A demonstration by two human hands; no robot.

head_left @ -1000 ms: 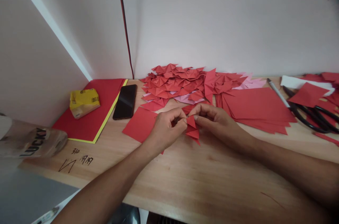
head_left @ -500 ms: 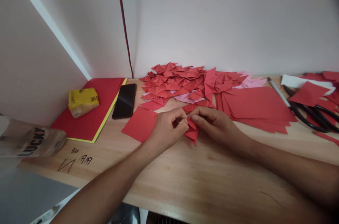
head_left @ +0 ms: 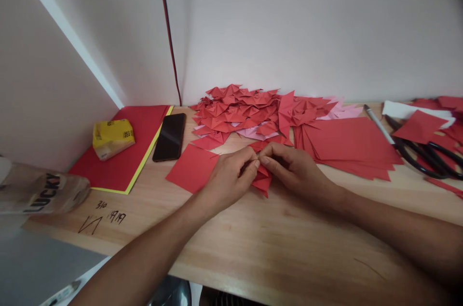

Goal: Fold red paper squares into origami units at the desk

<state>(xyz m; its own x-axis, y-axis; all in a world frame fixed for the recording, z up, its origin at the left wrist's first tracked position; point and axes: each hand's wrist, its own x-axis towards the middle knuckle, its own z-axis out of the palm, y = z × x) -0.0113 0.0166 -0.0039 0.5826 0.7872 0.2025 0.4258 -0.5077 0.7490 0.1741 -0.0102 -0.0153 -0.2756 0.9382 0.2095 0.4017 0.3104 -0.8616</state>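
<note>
A small folded red paper piece [head_left: 263, 182] is pinched between my two hands over the middle of the wooden table. My left hand [head_left: 231, 171] is closed, thumb against forefinger, at the paper's top. Facing it, my right hand [head_left: 287, 164] pinches the same piece, fingertips almost touching the left ones. The fingers hide most of the folds. Under my left hand lies a flat red paper square [head_left: 191, 168]. Behind both hands is a heap of folded red paper pieces [head_left: 235, 111], with some pink ones among them. A stack of red paper sheets [head_left: 347, 139] lies right of my right hand.
Scissors with black handles [head_left: 430, 161], a pen [head_left: 378, 123] and red scraps lie on the right. A black phone [head_left: 170, 137], red sheets [head_left: 144, 125] bearing a yellow packet [head_left: 114, 138], and a clear bottle [head_left: 54, 192] are on the left. A wall stands behind.
The fingers of my left hand have shifted on the folded paper, the thumb now straighter and nearer my right fingertips. The other things stay where they were.
</note>
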